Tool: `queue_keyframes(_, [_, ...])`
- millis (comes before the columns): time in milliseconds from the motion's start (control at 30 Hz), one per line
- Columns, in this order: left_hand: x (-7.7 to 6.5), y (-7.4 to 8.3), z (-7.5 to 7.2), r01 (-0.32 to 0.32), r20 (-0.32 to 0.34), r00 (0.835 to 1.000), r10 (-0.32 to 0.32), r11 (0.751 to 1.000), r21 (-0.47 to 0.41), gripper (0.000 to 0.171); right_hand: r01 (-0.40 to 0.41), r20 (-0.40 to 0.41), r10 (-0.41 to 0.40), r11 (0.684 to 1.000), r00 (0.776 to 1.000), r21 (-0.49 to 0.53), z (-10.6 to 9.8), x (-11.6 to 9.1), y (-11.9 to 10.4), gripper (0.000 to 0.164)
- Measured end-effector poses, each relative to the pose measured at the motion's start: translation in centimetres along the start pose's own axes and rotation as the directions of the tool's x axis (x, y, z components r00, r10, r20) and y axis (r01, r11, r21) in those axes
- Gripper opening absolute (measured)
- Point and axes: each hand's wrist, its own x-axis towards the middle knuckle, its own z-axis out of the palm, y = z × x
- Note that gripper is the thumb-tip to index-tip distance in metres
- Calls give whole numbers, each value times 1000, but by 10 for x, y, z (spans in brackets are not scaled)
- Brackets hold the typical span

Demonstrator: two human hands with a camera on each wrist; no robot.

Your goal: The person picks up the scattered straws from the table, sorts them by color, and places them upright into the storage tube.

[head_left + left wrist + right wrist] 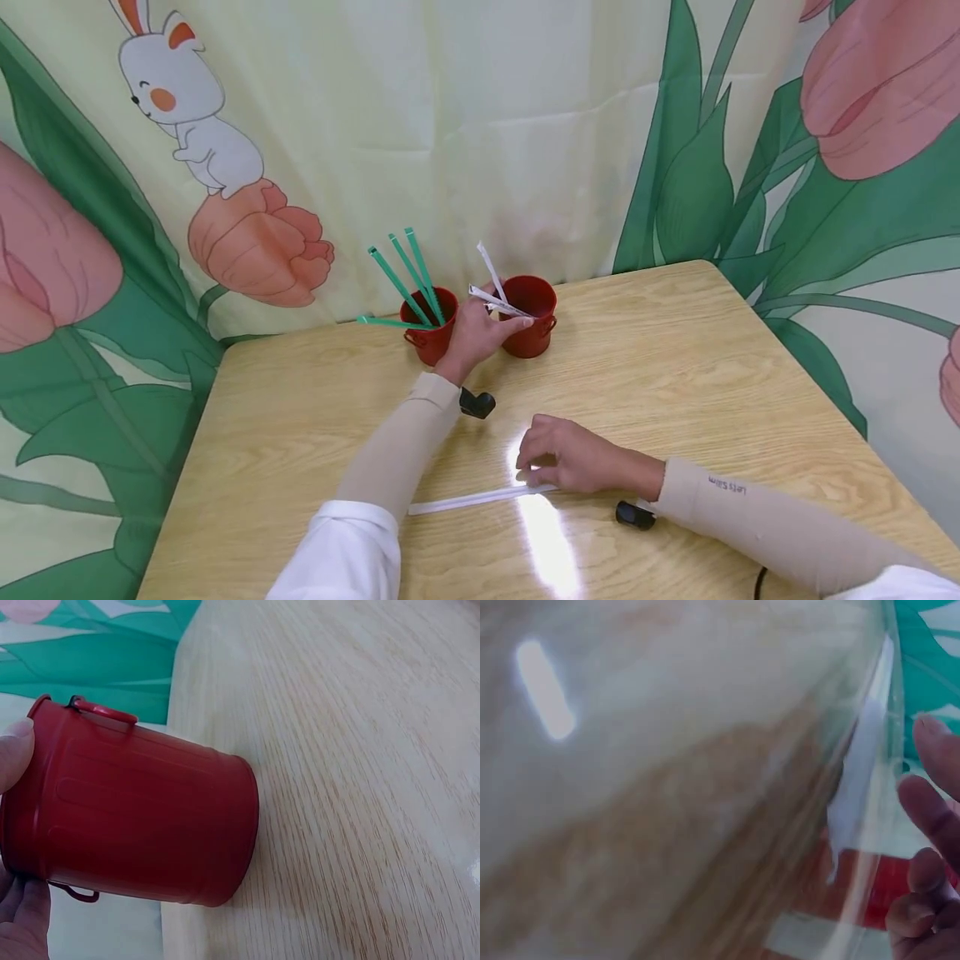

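My left hand [476, 333] grips the right-hand red bucket [534, 337] by its rim. In the left wrist view the thumb [15, 754] lies on one side of that bucket [150, 806], with fingers at the other. Several white sticks [491, 271], resembling wrapped straws, lean out of it near the hand. Another white stick [472, 501] lies flat on the table. Above its right end is my right hand [570, 454], fingers bent. The right wrist view shows these fingers [930, 810] loosely bent, apart from the white strip [859, 765].
The left red bucket [427, 343] holds several green sticks [408, 279], one tilted far left over the rim. Both buckets stand near the back edge of the wooden table [637, 358], before a printed curtain [525, 125]. A bright reflection crosses the front middle.
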Motion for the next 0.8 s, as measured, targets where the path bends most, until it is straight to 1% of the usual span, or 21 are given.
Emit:
queue_keyframes(67, [0, -1, 0, 0, -11, 1000, 0, 1000, -10, 61, -4, 61, 6, 999, 998, -39, 4, 1, -2, 15])
queue_keyframes(133, [-1, -2, -1, 0, -19, 1000, 0, 1000, -13, 60, 13, 113, -4, 997, 994, -73, 7, 2, -4, 17])
queue_keyframes(233, [-1, -2, 0, -7, -11, 1000, 7, 1000, -9, 59, 40, 170, -20, 992, 985, -119, 10, 3, -8, 15])
queue_keyframes(400, [1, 0, 1, -9, 0, 1000, 9, 1000, -3, 60, 59, 200, -24, 983, 980, -173, 10, 2, -15, 12])
queue_keyframes(467, [0, 1, 0, 0, -2, 1000, 0, 1000, -13, 61, 82, 215, -36, 975, 976, -208, 9, 1, -17, 12])
queue_keyframes(533, [-1, 2, -2, 9, -10, 1000, -9, 1000, -16, 61, 122, 229, -62, 959, 972, -257, 9, 2, -18, 11])
queue_keyframes(633, [-2, 3, -4, 7, -16, 1000, -7, 1000, -11, 60, 200, 229, -124, 915, 966, -351, 8, 1, -18, 9])
queue_keyframes(700, [-2, 2, -3, 4, -13, 1000, -4, 1000, -3, 61, 235, 203, -167, 893, 965, -384, 5, -2, -17, 9])
queue_keyframes(767, [-2, 1, -2, 6, -2, 1000, -6, 1000, -7, 62, 250, 167, -200, 892, 966, -377, 0, -5, -15, 11])
queue_keyframes(800, [-2, 1, -1, 7, 2, 1000, -7, 1000, -10, 62, 252, 144, -213, 899, 966, -359, -3, -8, -15, 13])
